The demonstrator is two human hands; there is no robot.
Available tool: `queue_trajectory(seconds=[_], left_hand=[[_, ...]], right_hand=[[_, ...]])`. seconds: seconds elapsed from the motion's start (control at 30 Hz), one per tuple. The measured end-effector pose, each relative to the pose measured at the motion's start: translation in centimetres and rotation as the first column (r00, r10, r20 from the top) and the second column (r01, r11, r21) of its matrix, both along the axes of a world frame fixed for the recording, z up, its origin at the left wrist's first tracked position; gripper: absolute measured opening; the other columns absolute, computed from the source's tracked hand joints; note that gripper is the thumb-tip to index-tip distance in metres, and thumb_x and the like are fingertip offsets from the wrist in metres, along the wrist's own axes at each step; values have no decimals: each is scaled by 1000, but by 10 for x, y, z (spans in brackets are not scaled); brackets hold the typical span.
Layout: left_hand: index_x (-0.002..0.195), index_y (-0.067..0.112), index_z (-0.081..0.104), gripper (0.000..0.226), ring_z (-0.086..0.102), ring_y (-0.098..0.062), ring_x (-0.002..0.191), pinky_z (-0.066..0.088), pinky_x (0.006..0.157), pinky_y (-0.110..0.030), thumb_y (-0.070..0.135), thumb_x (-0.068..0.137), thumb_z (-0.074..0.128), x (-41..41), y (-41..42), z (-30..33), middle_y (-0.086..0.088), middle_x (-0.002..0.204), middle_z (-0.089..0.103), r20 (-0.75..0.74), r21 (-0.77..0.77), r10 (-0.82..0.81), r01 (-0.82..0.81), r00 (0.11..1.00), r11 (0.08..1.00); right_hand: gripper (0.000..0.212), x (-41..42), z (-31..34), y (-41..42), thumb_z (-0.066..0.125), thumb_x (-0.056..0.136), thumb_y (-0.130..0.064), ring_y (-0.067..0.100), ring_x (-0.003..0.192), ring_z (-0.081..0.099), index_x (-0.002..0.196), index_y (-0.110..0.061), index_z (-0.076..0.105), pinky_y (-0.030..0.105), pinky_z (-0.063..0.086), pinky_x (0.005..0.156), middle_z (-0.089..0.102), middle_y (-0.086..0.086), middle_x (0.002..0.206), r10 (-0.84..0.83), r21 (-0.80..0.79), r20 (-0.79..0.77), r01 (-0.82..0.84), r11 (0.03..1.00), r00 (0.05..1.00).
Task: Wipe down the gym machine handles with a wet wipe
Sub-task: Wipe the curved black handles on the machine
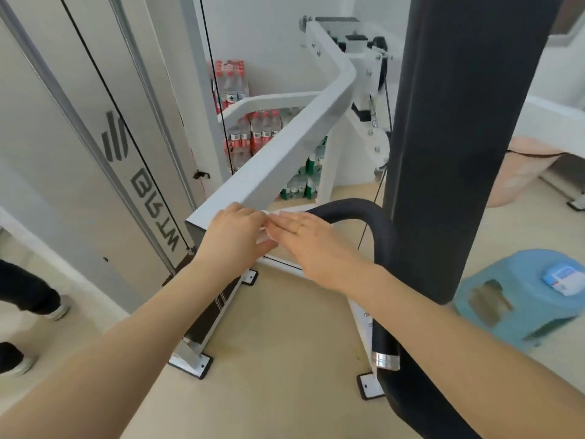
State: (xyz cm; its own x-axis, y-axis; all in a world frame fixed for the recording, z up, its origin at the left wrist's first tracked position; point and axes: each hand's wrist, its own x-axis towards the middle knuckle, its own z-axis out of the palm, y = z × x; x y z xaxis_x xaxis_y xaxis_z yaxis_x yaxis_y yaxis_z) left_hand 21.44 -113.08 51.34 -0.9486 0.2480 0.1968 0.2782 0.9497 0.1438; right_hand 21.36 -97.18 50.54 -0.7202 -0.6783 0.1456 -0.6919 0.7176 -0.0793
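My two hands meet in the middle of the view, just in front of the end of the white machine arm (272, 172). A small white wet wipe (265, 238) shows between them. My left hand (235, 236) pinches its left side with curled fingers. My right hand (311, 245), with a ring on one finger, holds the right side; its fingers lie over the wipe and the thumb is hidden beneath. The black foam handle (357, 209) curves up and over just right of my right hand, then runs down to a chrome end cap (386, 359).
A tall black padded column (468, 137) stands close on the right. A blue plastic stool (506, 299) beside it carries a pack of wipes (566, 278). Packs of water bottles (253, 131) sit behind the frame. A person's legs (28, 299) stand at the left edge.
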Motion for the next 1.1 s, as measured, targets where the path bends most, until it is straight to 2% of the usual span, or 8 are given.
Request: queue_trajectory(seconds=[0.13,0.3,0.4,0.57,0.73,0.83,0.97,1.1], left_hand=[[136,20,38,55,44,-26,116,32,91,-33,37,88,57,-3,2,-4,0,116,62,15,-37,-23,23,1000,999],[115,14,54,37,46,-24,111,29,83,-29,35,86,61,-9,-3,-8,-1,109,64,5,36,-55,55,998,998],[109,11,58,37,49,-25,105,32,79,-30,37,83,64,-9,-5,-7,-4,102,67,-1,63,-60,60,998,996],[112,14,55,35,46,-24,107,23,73,-26,36,85,63,-6,-3,-6,-3,102,63,-19,62,-53,54,998,997],[99,7,61,32,51,-30,99,30,72,-31,31,79,69,-8,-4,-8,-8,93,68,-8,129,-35,35,999,991],[111,13,58,34,48,-27,106,31,78,-30,33,83,64,-4,1,-9,-4,105,65,10,85,3,-4,1000,996],[129,22,47,49,44,-22,115,34,93,-32,34,84,63,1,12,-8,1,121,56,14,159,-11,9,1000,987],[126,22,51,44,45,-22,111,37,93,-33,34,85,63,-1,27,-6,2,119,56,25,187,-32,27,999,982]], right_hand=[[47,-15,2,29,50,92,-9,20,132,42,138,-16,43,35,18,115,48,3,141,-198,69,-205,216,974,959],[43,-19,-14,11,75,70,-6,27,98,66,111,-8,66,39,49,91,70,8,105,-143,51,-260,162,986,955],[46,-19,-3,3,65,75,-4,24,104,64,120,-11,61,36,41,101,68,5,114,-65,127,-214,94,987,975],[49,-22,13,43,74,76,-16,23,111,60,122,-13,56,39,32,109,65,5,117,-251,265,-293,331,906,922],[45,-24,3,-5,30,84,-11,27,99,63,122,-7,55,43,30,110,66,8,104,-23,301,-211,87,950,977],[43,-24,13,29,39,91,-9,22,119,52,134,-13,39,41,9,116,56,3,126,-94,381,-266,194,904,959],[36,-24,27,67,49,93,-20,22,116,52,128,-15,41,37,19,111,58,1,122,-335,337,-292,424,840,896],[73,-20,32,64,53,90,-31,24,140,25,147,-7,15,38,13,117,31,11,150,-363,335,-135,387,859,922]])
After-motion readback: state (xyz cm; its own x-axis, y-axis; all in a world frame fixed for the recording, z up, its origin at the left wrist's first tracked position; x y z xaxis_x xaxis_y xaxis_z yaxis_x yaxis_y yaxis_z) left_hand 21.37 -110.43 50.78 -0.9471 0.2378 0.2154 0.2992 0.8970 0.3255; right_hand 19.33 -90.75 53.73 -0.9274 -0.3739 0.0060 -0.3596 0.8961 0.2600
